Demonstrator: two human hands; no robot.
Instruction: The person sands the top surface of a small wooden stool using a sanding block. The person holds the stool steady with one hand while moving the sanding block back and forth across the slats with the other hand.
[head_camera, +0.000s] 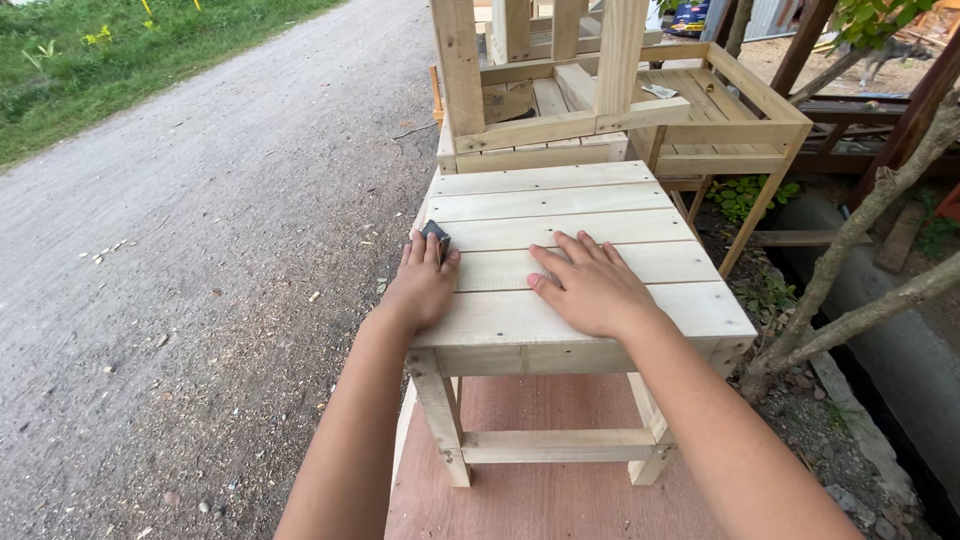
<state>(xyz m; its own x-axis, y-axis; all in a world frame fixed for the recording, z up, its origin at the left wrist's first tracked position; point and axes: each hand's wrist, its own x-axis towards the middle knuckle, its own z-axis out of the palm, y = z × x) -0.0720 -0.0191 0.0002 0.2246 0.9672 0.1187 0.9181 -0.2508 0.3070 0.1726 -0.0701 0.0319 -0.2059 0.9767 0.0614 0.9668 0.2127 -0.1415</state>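
1. At the left edge of the slatted bench (560, 215), the left hand (422, 285) grips a small dark sanding pad (435, 237), fingers curled over it and pressing it against the wood.
2. The pad sits at the fingertips, on the far side of the left grip, at the end of the middle slat and touching its edge.
3. The right hand (590, 285) lies flat and released, palm down near the bench's middle, fingers spread and pointing away and slightly left; it grasps nothing.
4. Slats run left to right across the view, so the long axis of each board lies crosswise to both forearms.
5. The left hand is the nearer one to the pad; the right is well apart from it, toward the centre.
6. Beyond the bench stand more unfinished wooden frames (540, 90), one just behind it. A gravel road (200, 200) runs on the left; a reddish board (540, 480) lies under the bench legs.
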